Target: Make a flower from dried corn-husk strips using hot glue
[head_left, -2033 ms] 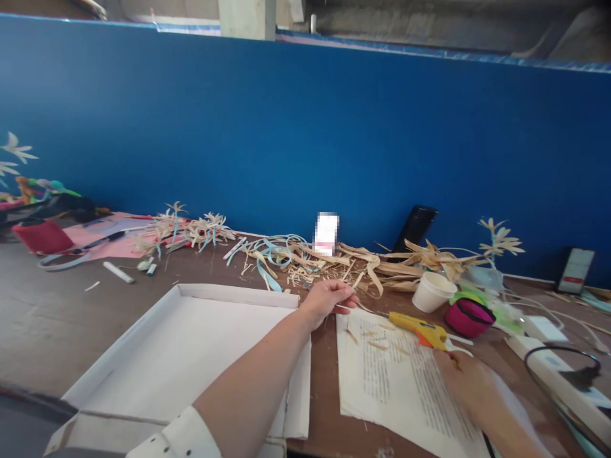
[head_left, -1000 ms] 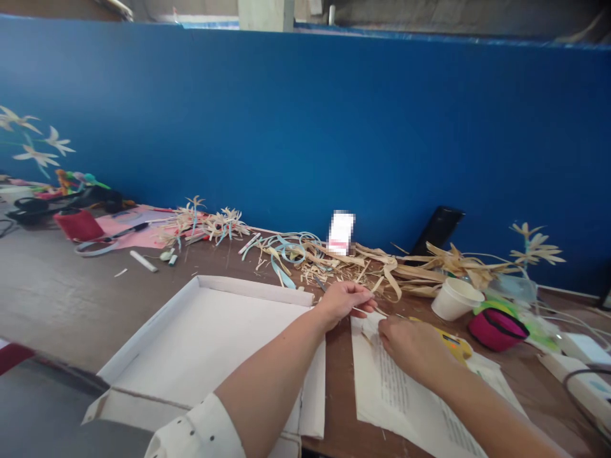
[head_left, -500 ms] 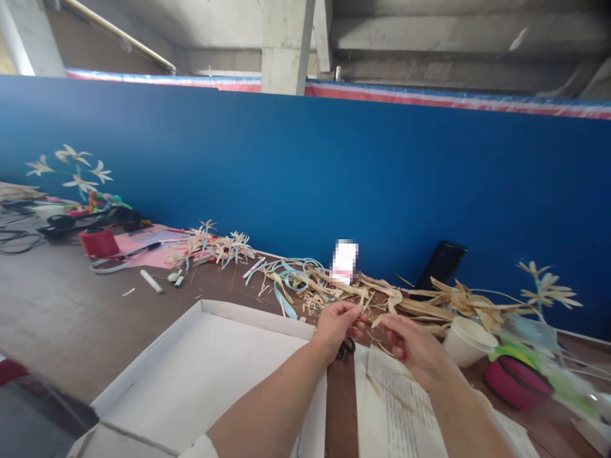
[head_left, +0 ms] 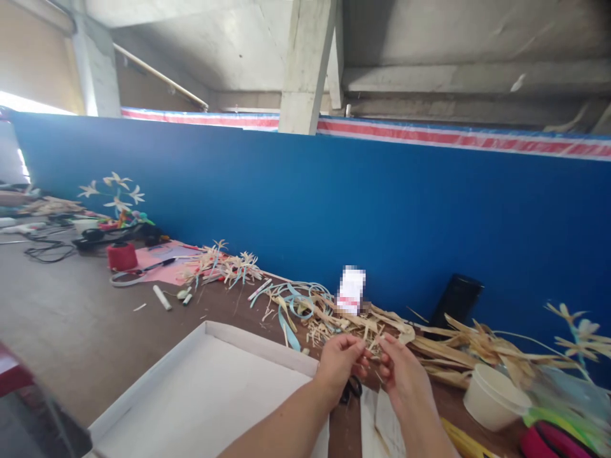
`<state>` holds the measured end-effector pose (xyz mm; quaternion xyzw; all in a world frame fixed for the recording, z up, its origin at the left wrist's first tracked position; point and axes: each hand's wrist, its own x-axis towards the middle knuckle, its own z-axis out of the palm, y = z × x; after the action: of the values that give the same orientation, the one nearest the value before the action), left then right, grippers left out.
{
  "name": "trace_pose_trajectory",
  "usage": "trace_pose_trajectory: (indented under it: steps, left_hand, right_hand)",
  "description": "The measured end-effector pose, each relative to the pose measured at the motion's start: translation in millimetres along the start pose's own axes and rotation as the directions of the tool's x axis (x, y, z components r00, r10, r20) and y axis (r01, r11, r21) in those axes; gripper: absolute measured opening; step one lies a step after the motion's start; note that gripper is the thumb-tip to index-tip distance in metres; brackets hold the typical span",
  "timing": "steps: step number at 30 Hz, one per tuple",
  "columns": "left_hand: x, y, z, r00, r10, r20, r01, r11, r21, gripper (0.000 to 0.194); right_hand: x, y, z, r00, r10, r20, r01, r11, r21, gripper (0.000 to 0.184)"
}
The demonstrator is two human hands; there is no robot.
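Above the white tray (head_left: 267, 346), pinch the thin straw piece (head_left: 373, 353) tight with left hand (head_left: 340, 362) and right hand (head_left: 400, 375); go slow.

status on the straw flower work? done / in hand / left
Done: a few pale finished straw flowers stand far left, another bunch at right. In hand: left hand and right hand meet fingertip to fingertip over the table, apparently pinching a thin straw piece, too small to confirm. Left: a heap of loose tan straw strips lies unused, and the shallow white cardboard tray shows nothing in it.
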<state>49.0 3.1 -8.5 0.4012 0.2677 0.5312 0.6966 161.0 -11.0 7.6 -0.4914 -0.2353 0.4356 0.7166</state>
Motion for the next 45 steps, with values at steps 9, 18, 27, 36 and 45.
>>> trace_pose_trajectory:
  steps: [9,18,27,36,45]
  left_hand:
    - [1,-4,-1.4,1.000,-0.020,0.003,0.020,1.000,-0.020,0.037]
    - [4,-6,-3.5,1.000,-0.017,0.021,0.018,0.998,-0.061,0.038]
    - [4,-8,-5.4,0.999,-0.022,0.026,0.023,0.999,-0.044,0.038]
    - [2,-5,-5.6,0.998,-0.052,0.034,0.052,0.999,-0.008,0.037]
    - [0,-3,-4.6,0.998,-0.061,0.025,0.061,0.998,0.019,0.039]
  right_hand:
    - [-2,24,-6,0.996,-0.075,-0.042,0.075,0.997,-0.005,0.047]
    - [0,24,-10,0.997,-0.075,0.008,0.075,0.996,0.054,0.040]
    - [1,24,-12,0.991,-0.130,0.016,0.130,0.991,0.010,0.042]
    - [-7,18,-9,0.990,-0.138,0.032,0.138,0.990,-0.002,0.039]
    - [-15,13,-4,0.986,-0.162,0.035,0.162,0.987,-0.002,0.036]
